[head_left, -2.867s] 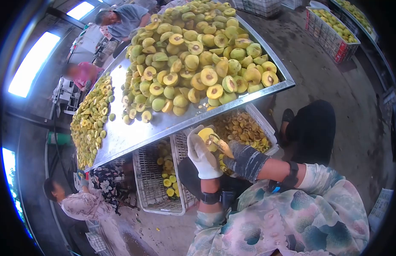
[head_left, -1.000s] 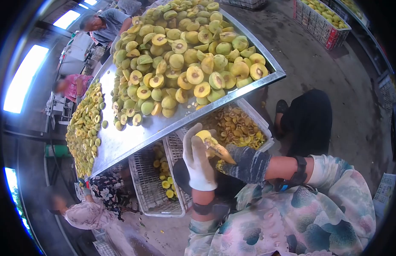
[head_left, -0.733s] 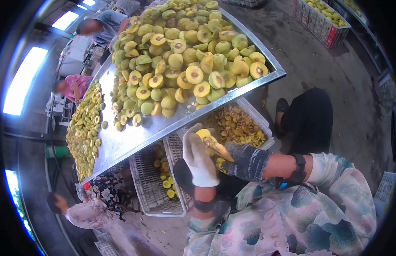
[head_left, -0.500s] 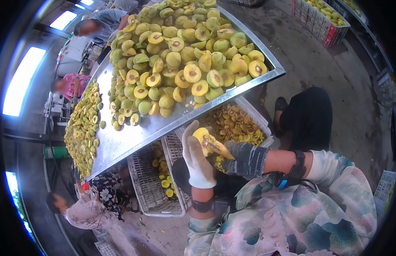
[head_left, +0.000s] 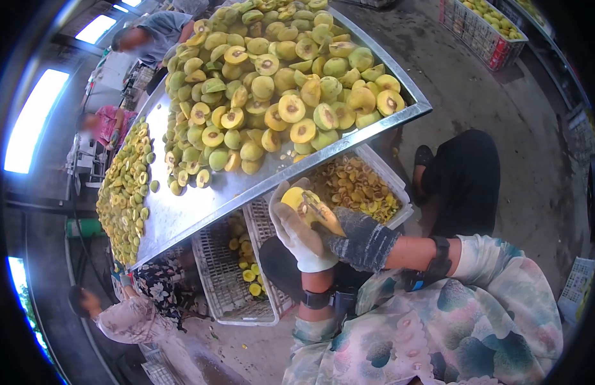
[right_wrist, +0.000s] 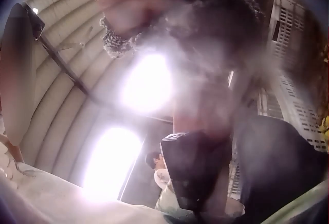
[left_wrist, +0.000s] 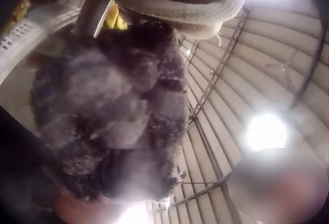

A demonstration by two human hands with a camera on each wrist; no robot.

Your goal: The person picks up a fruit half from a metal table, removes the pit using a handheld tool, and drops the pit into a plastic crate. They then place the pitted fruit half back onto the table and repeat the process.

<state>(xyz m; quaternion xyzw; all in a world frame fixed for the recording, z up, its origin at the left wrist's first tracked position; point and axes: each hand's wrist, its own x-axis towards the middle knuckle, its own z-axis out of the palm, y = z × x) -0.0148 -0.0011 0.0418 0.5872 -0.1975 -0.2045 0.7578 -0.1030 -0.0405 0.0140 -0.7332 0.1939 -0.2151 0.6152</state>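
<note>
In the head view, my left hand (head_left: 300,240), in a white glove, holds a halved yellow-green fruit (head_left: 291,196), peach- or apricot-like, its cut face up. My right hand (head_left: 358,239), in a dark grey knitted glove, grips a small tool (head_left: 329,220) with a tan tapered handle; its dark metal end lies at the fruit's cut face. The left wrist view has the grey glove (left_wrist: 113,106) filling the middle, below the white glove's cuff (left_wrist: 175,11). In the right wrist view, the grey glove (right_wrist: 211,34) is blurred and the fruit is hidden.
A metal-edged table (head_left: 175,221) bears a large heap of halved fruit (head_left: 262,86) and a smaller pile (head_left: 124,192). Under its edge stand a crate of cut pieces (head_left: 400,186) and a white crate (head_left: 207,276) with some halves. Other people (head_left: 134,314) work along the left side.
Both hands have shifted slightly left and downward together, and the fruit has turned in the left hand. The tool stays in the right hand, at the fruit. The view has swung slightly.
</note>
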